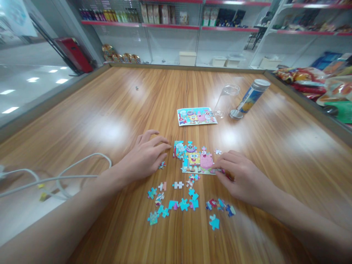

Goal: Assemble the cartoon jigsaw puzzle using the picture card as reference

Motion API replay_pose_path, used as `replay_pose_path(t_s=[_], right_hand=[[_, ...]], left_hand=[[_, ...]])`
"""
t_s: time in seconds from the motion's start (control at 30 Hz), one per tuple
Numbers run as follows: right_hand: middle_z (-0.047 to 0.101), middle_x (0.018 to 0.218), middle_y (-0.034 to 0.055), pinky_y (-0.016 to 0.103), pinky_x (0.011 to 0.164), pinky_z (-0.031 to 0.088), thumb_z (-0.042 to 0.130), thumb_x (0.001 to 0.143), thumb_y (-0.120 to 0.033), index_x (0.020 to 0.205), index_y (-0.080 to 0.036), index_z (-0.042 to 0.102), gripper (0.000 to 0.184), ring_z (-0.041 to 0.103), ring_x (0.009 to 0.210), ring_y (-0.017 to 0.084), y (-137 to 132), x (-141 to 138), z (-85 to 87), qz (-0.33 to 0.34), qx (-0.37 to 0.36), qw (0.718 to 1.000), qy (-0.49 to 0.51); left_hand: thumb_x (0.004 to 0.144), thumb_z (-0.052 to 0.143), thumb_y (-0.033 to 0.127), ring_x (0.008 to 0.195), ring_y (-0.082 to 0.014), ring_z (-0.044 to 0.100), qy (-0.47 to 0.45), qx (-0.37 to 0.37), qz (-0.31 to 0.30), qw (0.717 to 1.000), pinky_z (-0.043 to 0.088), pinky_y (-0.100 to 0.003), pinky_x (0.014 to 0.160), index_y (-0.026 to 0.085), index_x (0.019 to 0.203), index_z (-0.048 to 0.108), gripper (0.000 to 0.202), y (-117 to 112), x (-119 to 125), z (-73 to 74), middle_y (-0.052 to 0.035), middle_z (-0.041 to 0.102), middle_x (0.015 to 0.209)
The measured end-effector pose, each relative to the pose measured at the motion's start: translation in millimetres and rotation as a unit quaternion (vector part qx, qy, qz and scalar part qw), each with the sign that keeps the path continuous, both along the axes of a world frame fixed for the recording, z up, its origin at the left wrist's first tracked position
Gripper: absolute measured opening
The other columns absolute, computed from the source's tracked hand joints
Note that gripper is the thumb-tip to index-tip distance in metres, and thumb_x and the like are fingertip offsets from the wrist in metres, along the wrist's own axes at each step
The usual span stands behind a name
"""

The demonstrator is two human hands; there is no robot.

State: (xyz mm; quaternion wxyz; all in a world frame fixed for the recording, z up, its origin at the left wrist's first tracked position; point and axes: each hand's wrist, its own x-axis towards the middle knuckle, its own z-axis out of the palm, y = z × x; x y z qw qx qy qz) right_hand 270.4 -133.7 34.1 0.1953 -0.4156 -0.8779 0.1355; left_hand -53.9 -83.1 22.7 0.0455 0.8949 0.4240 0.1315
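A partly joined cartoon jigsaw puzzle point(194, 158) lies on the wooden table between my hands. My left hand point(150, 152) rests open at its left side, fingers spread, with a loose puzzle piece point(162, 165) by the thumb. At the lower right edge of the puzzle, my right hand point(238, 174) pinches a puzzle piece point(221, 171), mostly covered by the fingers. A pale loose piece point(218, 151) lies just above the right fingers. Nearer me are several scattered pieces, among them a blue one point(184, 204), a white one point(178, 185) and another blue one point(214, 222).
Behind the puzzle lies a picture card point(197, 116) of the same characters. A clear plastic cylinder point(226, 101), a metal lid point(236, 114) and a printed canister point(253, 96) stand to its right. White cables point(82, 161) run along the left. Stocked shelves point(170, 26) stand beyond the table.
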Motion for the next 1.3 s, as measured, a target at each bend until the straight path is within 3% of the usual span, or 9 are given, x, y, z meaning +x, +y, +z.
replay_pose_path(t_s=[0.23, 0.4, 0.6, 0.73, 0.87, 0.97, 1.07, 1.2, 1.3], right_hand=[[0.063, 0.077, 0.0046, 0.034, 0.071, 0.041, 0.054, 0.092, -0.014, 0.083, -0.019, 0.065, 0.015, 0.055, 0.077, 0.02, 1, 0, 1.5, -0.013, 0.022, 1.0, 0.006], [0.065, 0.074, 0.0045, 0.034, 0.07, 0.043, 0.055, 0.092, -0.015, 0.083, -0.02, 0.068, 0.017, 0.058, 0.073, 0.019, 0, 1, 2.6, -0.059, 0.039, 0.997, 0.023], [0.067, 0.075, 0.0046, 0.033, 0.069, 0.045, 0.057, 0.088, -0.017, 0.083, -0.019, 0.069, 0.014, 0.061, 0.071, 0.02, 5, 12, 3.6, -0.177, 0.074, 0.981, -0.014], [0.068, 0.084, 0.0082, 0.036, 0.077, 0.046, 0.052, 0.088, -0.013, 0.087, -0.016, 0.069, 0.018, 0.063, 0.083, 0.024, 14, 19, -0.1, -0.201, 0.077, 0.975, -0.055], [0.067, 0.093, 0.0108, 0.036, 0.082, 0.046, 0.048, 0.092, -0.013, 0.104, -0.015, 0.073, 0.027, 0.063, 0.09, 0.023, 19, 21, -2.0, -0.186, 0.054, 0.979, -0.059], [0.067, 0.081, 0.0073, 0.029, 0.068, 0.043, 0.054, 0.088, -0.015, 0.088, -0.016, 0.072, 0.018, 0.06, 0.076, 0.018, 16, 21, 6.3, -0.188, 0.003, 0.98, -0.065], [0.06, 0.062, 0.0006, 0.026, 0.054, 0.03, 0.061, 0.082, -0.02, 0.073, -0.017, 0.067, 0.011, 0.049, 0.055, 0.012, 9, 21, 21.2, -0.155, -0.09, 0.978, -0.11], [0.058, 0.057, 0.0004, 0.028, 0.053, 0.021, 0.064, 0.082, -0.025, 0.066, -0.017, 0.064, 0.018, 0.043, 0.051, 0.01, -1, 21, 32.7, -0.05, -0.136, 0.971, -0.188], [0.059, 0.058, 0.002, 0.029, 0.054, 0.02, 0.061, 0.085, -0.026, 0.067, -0.016, 0.064, 0.021, 0.042, 0.051, 0.009, -5, 17, 31.0, -0.018, -0.137, 0.968, -0.21]], left_hand=[[0.093, 0.051, 0.019, 0.1, -0.0262, 0.051, 0.01, 0.029, 0.03, 0.999, 0.044, -0.046, 0.091, 0.019, 0.091, 0.069, 0.018, 4, -6, 4.3, -0.0084, 0.067, 0.095], [0.088, 0.054, 0.021, 0.08, -0.0208, 0.053, 0.027, -0.04, -0.005, 0.999, 0.043, -0.038, 0.078, 0.02, 0.082, 0.061, 0.009, 2, -7, 12.4, -0.0037, 0.064, 0.078], [0.09, 0.051, 0.023, 0.076, -0.0191, 0.05, 0.026, -0.071, -0.035, 0.997, 0.037, -0.035, 0.073, 0.019, 0.076, 0.053, 0.015, -6, 2, 14.1, -0.0022, 0.06, 0.075], [0.092, 0.049, 0.024, 0.075, -0.0185, 0.048, 0.024, -0.071, -0.039, 0.996, 0.033, -0.033, 0.071, 0.019, 0.071, 0.048, 0.021, -6, 3, 10.3, -0.0019, 0.055, 0.071], [0.093, 0.05, 0.027, 0.074, -0.0187, 0.047, 0.024, -0.066, -0.043, 0.997, 0.031, -0.033, 0.07, 0.019, 0.069, 0.047, 0.026, -4, 1, 5.6, -0.0021, 0.054, 0.07], [0.093, 0.053, 0.029, 0.069, -0.0174, 0.047, 0.028, -0.077, -0.057, 0.995, 0.03, -0.033, 0.069, 0.019, 0.067, 0.048, 0.028, -4, -3, 4.5, -0.0015, 0.053, 0.068], [0.091, 0.055, 0.029, 0.065, -0.0152, 0.047, 0.034, -0.114, -0.1, 0.988, 0.032, -0.034, 0.071, 0.019, 0.069, 0.051, 0.025, -6, -6, 7.9, 0.0001, 0.055, 0.068], [0.089, 0.056, 0.026, 0.068, -0.0156, 0.05, 0.043, -0.147, -0.122, 0.981, 0.034, -0.035, 0.076, 0.019, 0.073, 0.054, 0.018, -9, -8, 14.3, -0.0001, 0.058, 0.072], [0.09, 0.054, 0.022, 0.072, -0.0162, 0.053, 0.038, -0.156, -0.13, 0.979, 0.035, -0.035, 0.079, 0.02, 0.078, 0.057, 0.012, -9, -8, 14.9, -0.0005, 0.06, 0.076]])
